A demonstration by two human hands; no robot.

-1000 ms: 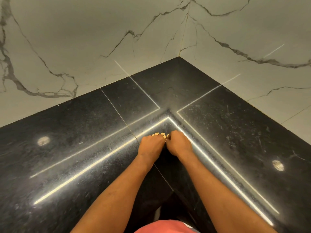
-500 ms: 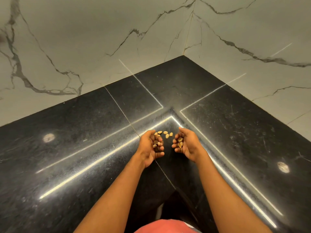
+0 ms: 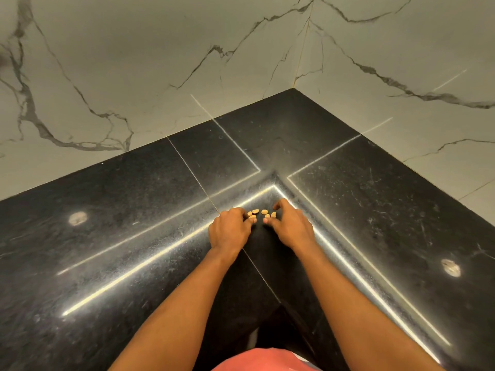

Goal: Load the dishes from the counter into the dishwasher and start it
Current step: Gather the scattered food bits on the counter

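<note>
No dish and no dishwasher is in view. Several small tan nut-like pieces lie in a loose pile on the black stone counter, near its inner corner. My left hand is palm down just left of the pile, its curled fingertips on the nearest pieces. On the other side, my right hand is also palm down, with thumb and forefinger spread around the pile's right edge. Whatever is under either palm is hidden.
The L-shaped counter meets grey-veined marble walls at the back corner. Its front edge forms a notch where I stand. Two pale round marks show on the stone, left and right.
Half a second ago both hands were turned up and cupped with pieces in the palms. Now they are palm down on the counter, closed in around the pile.
</note>
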